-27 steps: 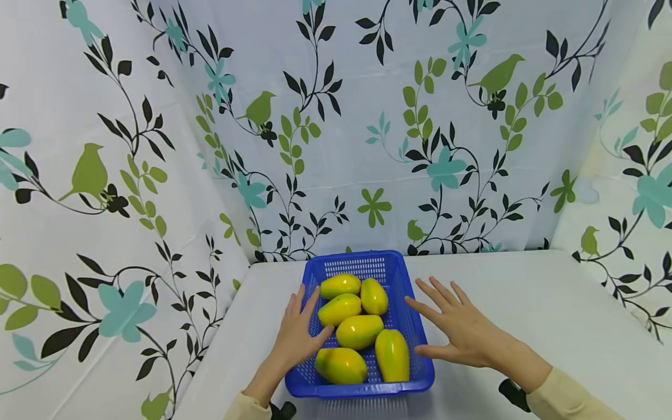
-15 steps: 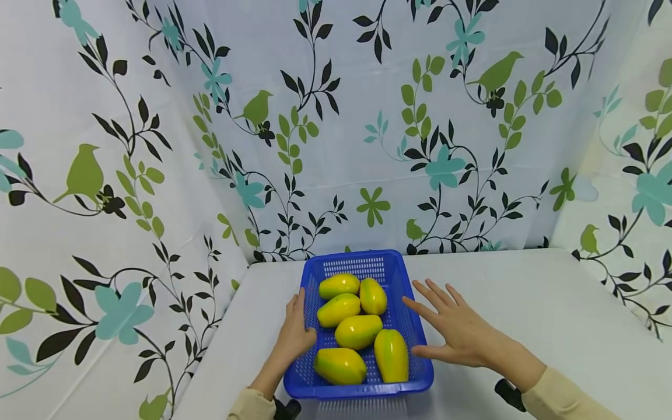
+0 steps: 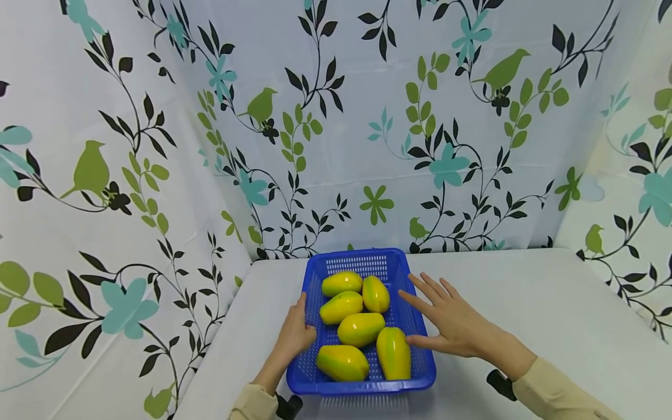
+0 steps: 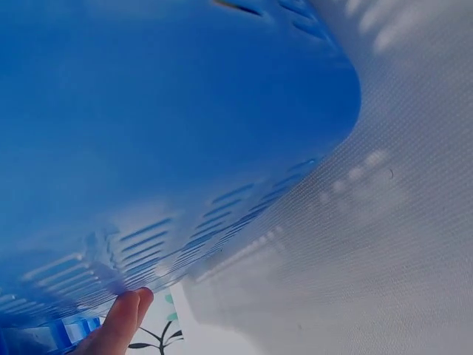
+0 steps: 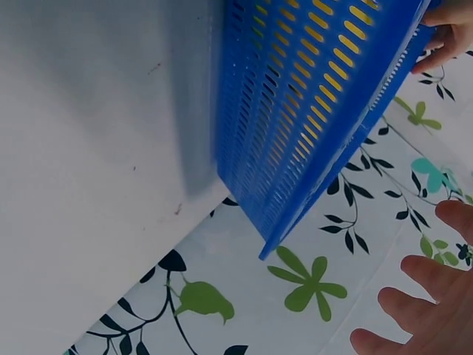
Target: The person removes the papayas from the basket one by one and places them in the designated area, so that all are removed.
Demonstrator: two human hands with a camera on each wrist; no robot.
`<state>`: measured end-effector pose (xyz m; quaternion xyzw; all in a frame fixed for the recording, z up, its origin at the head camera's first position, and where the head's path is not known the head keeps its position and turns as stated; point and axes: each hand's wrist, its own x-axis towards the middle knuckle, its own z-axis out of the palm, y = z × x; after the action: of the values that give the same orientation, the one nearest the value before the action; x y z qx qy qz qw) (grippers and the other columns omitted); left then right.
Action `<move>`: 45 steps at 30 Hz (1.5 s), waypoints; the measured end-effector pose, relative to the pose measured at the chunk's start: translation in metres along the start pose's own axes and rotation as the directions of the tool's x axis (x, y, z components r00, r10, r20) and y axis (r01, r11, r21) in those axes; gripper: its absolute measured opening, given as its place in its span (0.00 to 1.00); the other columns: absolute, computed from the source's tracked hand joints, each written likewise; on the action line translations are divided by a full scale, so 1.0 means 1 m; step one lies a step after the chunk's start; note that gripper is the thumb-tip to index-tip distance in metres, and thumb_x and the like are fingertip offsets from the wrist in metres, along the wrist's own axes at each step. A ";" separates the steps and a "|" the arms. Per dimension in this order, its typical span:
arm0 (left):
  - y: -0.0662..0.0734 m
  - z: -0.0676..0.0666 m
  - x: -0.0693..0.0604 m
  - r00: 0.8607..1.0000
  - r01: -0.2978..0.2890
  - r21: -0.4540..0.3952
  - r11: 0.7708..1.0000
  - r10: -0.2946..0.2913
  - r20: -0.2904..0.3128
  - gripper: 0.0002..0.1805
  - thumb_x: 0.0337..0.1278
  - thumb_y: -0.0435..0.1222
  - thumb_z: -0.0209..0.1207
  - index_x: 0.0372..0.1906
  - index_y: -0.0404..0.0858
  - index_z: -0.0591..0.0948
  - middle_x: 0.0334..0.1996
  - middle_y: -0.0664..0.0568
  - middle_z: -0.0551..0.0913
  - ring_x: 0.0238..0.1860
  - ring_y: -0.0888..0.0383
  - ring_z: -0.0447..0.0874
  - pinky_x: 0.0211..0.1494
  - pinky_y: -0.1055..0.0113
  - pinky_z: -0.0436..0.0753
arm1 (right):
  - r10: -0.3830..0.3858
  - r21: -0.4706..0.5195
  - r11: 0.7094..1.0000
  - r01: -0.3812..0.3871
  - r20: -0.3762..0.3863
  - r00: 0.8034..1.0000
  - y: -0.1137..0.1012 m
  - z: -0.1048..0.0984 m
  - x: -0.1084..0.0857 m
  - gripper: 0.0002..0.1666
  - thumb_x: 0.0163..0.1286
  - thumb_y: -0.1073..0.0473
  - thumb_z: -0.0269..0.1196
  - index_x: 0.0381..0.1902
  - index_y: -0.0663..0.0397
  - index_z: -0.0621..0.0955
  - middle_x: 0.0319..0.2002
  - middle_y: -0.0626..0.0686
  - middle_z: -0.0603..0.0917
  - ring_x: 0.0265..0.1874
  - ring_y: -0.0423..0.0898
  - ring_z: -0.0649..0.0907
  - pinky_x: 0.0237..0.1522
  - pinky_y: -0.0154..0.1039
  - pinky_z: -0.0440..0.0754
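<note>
A blue plastic basket [image 3: 362,387] holds several yellow-green oval fruits [image 3: 361,329]. My left hand [image 3: 291,335] grips its left rim, thumb on the inner side and fingers outside; in the left wrist view, fingertips [image 4: 124,318] touch the slotted wall of the basket [image 4: 185,133]. Above the right rim hovers my right hand [image 3: 457,324], fingers spread and holding nothing, its thumb tip over the edge in the head view. From the right wrist, that hand [image 5: 432,292] shows apart from the basket [image 5: 295,103], with the left hand [image 5: 449,33] at the far rim.
The basket stands on a white table [image 3: 504,291], which extends to both sides of it. Behind and at the sides hangs a white curtain [image 3: 336,169] printed with leaves, birds and flowers.
My left hand has moved left from over the basket's edge and taken hold of the left rim. My right hand has come slightly left, closer to the right rim. The basket has stayed in place.
</note>
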<state>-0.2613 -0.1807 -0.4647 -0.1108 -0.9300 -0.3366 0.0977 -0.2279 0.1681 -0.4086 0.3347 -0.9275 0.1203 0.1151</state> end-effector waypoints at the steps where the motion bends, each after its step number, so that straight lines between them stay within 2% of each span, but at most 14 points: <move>1: 0.000 0.000 -0.001 1.000 -0.001 0.001 1.000 0.001 0.000 0.42 0.43 0.20 0.50 0.71 0.19 0.55 0.58 0.21 0.69 0.57 0.33 0.72 0.60 0.41 0.70 | -0.002 -0.002 1.000 0.002 -0.001 1.000 0.000 0.000 0.002 0.49 0.63 0.27 0.57 0.74 0.47 0.67 0.76 0.59 0.56 0.74 0.64 0.54 0.67 0.68 0.49; 10: -0.001 -0.001 -0.004 1.000 0.009 0.017 1.000 -0.009 -0.007 0.42 0.44 0.20 0.51 0.72 0.20 0.56 0.57 0.23 0.70 0.53 0.36 0.74 0.56 0.42 0.73 | -0.023 0.002 1.000 0.023 0.058 0.998 -0.005 -0.004 0.032 0.51 0.64 0.23 0.50 0.75 0.47 0.65 0.76 0.61 0.57 0.74 0.63 0.53 0.68 0.66 0.50; 15: 0.001 -0.001 -0.007 1.000 -0.002 0.020 1.000 0.002 -0.004 0.42 0.43 0.20 0.51 0.72 0.20 0.56 0.56 0.23 0.70 0.52 0.36 0.74 0.56 0.43 0.73 | -0.040 0.008 0.999 0.039 0.073 0.997 -0.006 -0.004 0.049 0.50 0.65 0.24 0.50 0.75 0.48 0.64 0.75 0.63 0.58 0.74 0.65 0.55 0.68 0.66 0.52; 20: 0.003 -0.003 -0.012 1.000 -0.001 0.014 1.000 0.001 -0.001 0.43 0.43 0.20 0.52 0.72 0.20 0.56 0.55 0.24 0.70 0.48 0.40 0.76 0.52 0.44 0.75 | -0.034 0.008 0.999 0.033 0.102 0.994 -0.005 -0.001 0.062 0.51 0.65 0.24 0.51 0.76 0.47 0.63 0.75 0.63 0.58 0.73 0.64 0.55 0.68 0.66 0.52; 26: 0.004 -0.006 -0.020 1.000 0.000 0.029 1.000 0.000 -0.001 0.43 0.44 0.20 0.52 0.72 0.21 0.56 0.55 0.24 0.71 0.46 0.41 0.76 0.51 0.45 0.76 | -0.029 0.039 0.999 0.024 0.125 0.992 -0.008 0.002 0.072 0.51 0.64 0.25 0.52 0.75 0.49 0.64 0.74 0.63 0.60 0.73 0.64 0.56 0.68 0.66 0.52; 32: 0.001 -0.006 -0.024 1.000 -0.013 0.043 0.999 0.014 -0.016 0.42 0.44 0.20 0.52 0.72 0.22 0.57 0.54 0.25 0.71 0.46 0.42 0.76 0.49 0.46 0.76 | -0.018 0.103 0.995 -0.001 0.180 0.984 -0.010 0.007 0.081 0.52 0.64 0.25 0.53 0.76 0.50 0.63 0.74 0.63 0.59 0.73 0.64 0.58 0.67 0.67 0.52; 40: -0.001 -0.004 -0.026 0.999 -0.007 0.047 0.999 0.008 -0.031 0.42 0.45 0.21 0.53 0.73 0.23 0.57 0.54 0.26 0.71 0.41 0.45 0.76 0.42 0.50 0.77 | 0.014 0.109 0.993 -0.042 0.248 0.969 -0.004 0.026 0.090 0.52 0.64 0.26 0.54 0.75 0.51 0.63 0.73 0.64 0.62 0.70 0.66 0.62 0.66 0.67 0.55; 45: 0.000 -0.003 -0.026 0.999 -0.004 0.062 0.998 0.007 -0.036 0.42 0.46 0.21 0.53 0.73 0.23 0.57 0.54 0.27 0.71 0.38 0.48 0.75 0.38 0.53 0.77 | 0.040 0.120 0.990 -0.078 0.291 0.956 -0.002 0.038 0.094 0.52 0.63 0.25 0.54 0.75 0.50 0.63 0.73 0.64 0.62 0.70 0.65 0.62 0.67 0.66 0.54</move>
<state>-0.2359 -0.1863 -0.4688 -0.1042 -0.9377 -0.3095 0.1187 -0.3027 0.0996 -0.4161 0.3273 -0.9342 0.1340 -0.0466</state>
